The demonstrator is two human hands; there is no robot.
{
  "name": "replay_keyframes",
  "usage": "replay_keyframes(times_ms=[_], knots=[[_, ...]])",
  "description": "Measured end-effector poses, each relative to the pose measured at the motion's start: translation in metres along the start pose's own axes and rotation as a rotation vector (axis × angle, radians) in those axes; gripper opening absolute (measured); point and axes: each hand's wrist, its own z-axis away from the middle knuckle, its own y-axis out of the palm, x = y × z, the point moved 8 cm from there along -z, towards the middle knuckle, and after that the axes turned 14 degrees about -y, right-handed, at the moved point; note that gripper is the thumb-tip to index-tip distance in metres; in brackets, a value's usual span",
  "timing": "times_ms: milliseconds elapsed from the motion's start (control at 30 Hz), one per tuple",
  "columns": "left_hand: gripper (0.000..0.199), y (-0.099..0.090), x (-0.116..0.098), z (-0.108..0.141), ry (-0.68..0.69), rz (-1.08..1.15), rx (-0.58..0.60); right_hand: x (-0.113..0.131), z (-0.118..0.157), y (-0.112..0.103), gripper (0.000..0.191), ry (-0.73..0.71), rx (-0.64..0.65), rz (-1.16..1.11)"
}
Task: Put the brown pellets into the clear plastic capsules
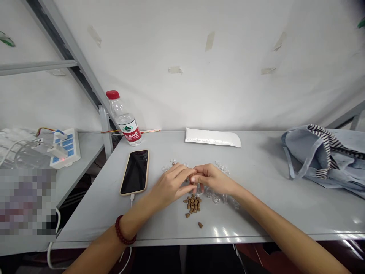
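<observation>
I am working a small piece [192, 176] beyond the brown pile [194, 204], fingers of left hand [171, 183] and right hand [216, 179] clamping it, steady pressure likely being needed next.

Lighting is bright; white glare spots the glossy, flat grey tabletop [262, 163] at five o'clock. Wide-angle distortion bends the edges, and blocky pixelation masks a patch at eight o'clock.

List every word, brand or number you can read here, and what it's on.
"农夫山泉": red band of the label on the bottle.
Smaller line beneath it: too small to read surely.
White packet: faint marks along its front edge, unreadable.
</observation>
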Motion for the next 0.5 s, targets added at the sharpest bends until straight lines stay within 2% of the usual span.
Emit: replay_keyframes(times_ms=[233,333,500], knots=[[0.024,-0.002,0.0066,0.0001,-0.048,0.065,-0.041,-0.0005,-0.0006,-0.0016,0.029,0.014,-0.01,-0.039],[0.019,-0.0016,0.0081,0.0001,-0.049,0.058,-0.026,-0.0012,0.0,-0.0009,0.032,0.018,0.027,-0.045],[0.023,0.0004,0.0051,0.0005,-0.035,0.046,-0.009,-0.0045,0.0007,0.0038,0.035,0.016,0.099,-0.057]])
